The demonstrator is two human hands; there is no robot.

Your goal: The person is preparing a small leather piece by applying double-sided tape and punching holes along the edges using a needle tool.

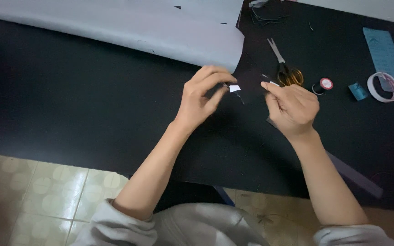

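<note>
Dim, flat indoor light is falling over the scene; colours are looking muted and slightly cool. The matte black table covering [69, 105] is swallowing most of the light, showing almost no detail or shadows. The pale grey curled sheet of material [128, 27] is reading as the brightest area, without glare. The glossy beige floor tiles [46, 187] are giving off soft sheen. Both hands are appearing slightly soft, fingertips blurring. Fine grain is showing throughout.

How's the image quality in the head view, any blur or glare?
Head view: dim and soft overall; the black mat swallows shadow detail; both hands, left and right, look slightly blurred; mild sheen on the floor tiles; no harsh glare.
</note>
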